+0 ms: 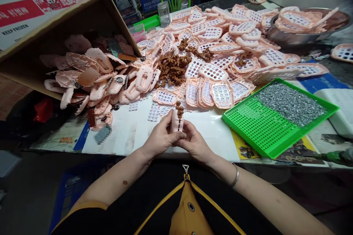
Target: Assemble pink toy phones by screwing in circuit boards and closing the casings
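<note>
Fingers [191, 127] of left hand [159, 136] and right hand [196, 142] grip a pink plastic shell [175, 123] over the table [212, 136], a brown strip [179, 110] jutting past its top: half-done, I'd judge; heaped brown strips [172, 69] remain, piled keypad shells [222, 94] I can't judge.

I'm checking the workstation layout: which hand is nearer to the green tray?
Right. The right hand is to the left of the green tray, not touching it; the left hand is farther left, on the far side of the pink piece.
</note>
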